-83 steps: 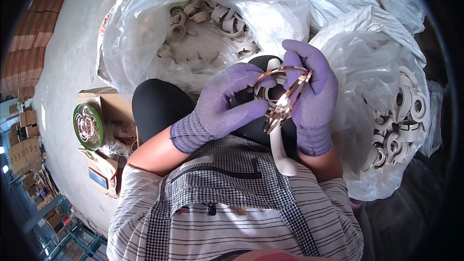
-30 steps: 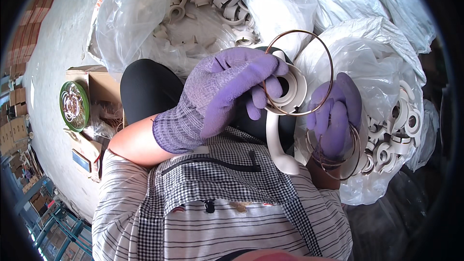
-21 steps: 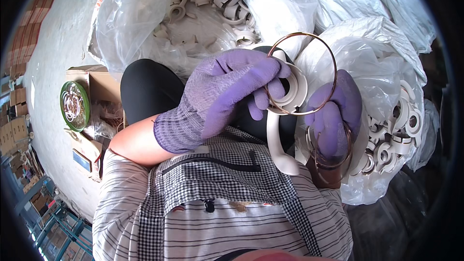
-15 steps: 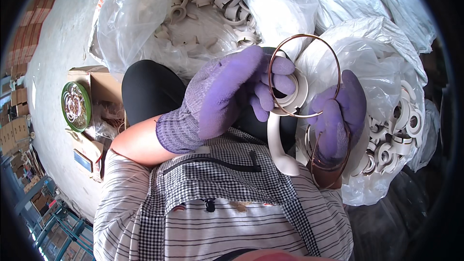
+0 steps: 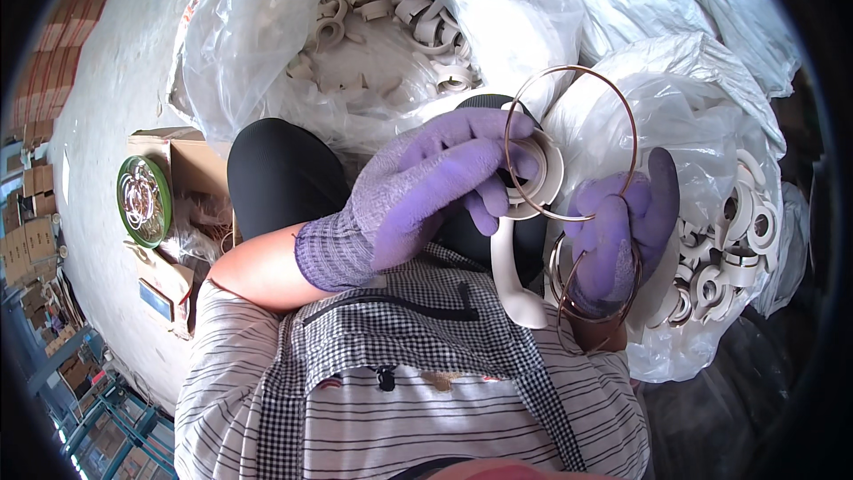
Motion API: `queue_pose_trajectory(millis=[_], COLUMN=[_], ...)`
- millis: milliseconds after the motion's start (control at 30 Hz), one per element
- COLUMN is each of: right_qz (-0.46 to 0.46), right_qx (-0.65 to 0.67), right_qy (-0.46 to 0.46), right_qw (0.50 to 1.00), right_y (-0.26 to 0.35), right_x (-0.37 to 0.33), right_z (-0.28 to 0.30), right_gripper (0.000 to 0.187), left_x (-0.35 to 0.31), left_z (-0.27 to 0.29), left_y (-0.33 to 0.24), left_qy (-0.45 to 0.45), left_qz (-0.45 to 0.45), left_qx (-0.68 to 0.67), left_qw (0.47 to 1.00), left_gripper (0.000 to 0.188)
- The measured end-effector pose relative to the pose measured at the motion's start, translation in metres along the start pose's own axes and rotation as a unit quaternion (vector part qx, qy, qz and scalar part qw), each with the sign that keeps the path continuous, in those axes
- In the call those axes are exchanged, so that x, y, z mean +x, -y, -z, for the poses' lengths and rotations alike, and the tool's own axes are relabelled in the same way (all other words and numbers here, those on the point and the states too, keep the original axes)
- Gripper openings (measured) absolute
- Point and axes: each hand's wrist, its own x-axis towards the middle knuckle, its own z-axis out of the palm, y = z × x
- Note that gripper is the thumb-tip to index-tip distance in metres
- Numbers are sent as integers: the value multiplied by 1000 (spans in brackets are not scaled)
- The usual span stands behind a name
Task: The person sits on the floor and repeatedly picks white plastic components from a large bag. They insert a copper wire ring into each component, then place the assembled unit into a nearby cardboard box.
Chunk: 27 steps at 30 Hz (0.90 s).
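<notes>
Two plastic-lined bags (image 5: 675,116) stand at 12 and 3 o'clock. One open cardboard box (image 5: 197,167) sits at 9 o'clock. Left hand (image 5: 413,178), purple-gloved: fingers curled at the bore of an off-white handled collar (image 5: 508,276) whose handle points to 6 o'clock; whether they grip cannot be determined. Right hand (image 5: 613,236), likewise gloved: fingers clamped on a copper-coloured wire ring (image 5: 634,147), at the ring's 4 o'clock.

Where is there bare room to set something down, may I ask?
Pale floor shows bare between the green dish and stacked cartons at left. It is crowded around the left hand and right hand, among copper rings, and in the right bag.
</notes>
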Motion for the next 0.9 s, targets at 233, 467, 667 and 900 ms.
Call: queue_pose_trajectory(millis=[233, 467, 667, 900], right_qz=[67, -35, -279, -262], right_qx=[-76, -123, 129, 23], right_qy=[34, -37, 57, 75], right_qw=[994, 991, 950, 962], right_y=[-2, -1, 15, 24], right_x=[2, 6, 10, 9], right_z=[10, 17, 14, 5], right_gripper=[70, 53, 39, 34], left_x=[8, 17, 5, 2], left_z=[-12, 10, 11, -5], left_y=[-19, -28, -2, 7], left_qy=[-96, 108, 148, -35], left_qz=[-58, -402, -401, -273], left_qx=[25, 430, 525, 382], left_qw=[993, 801, 736, 882], left_gripper=[52, 12, 20, 33])
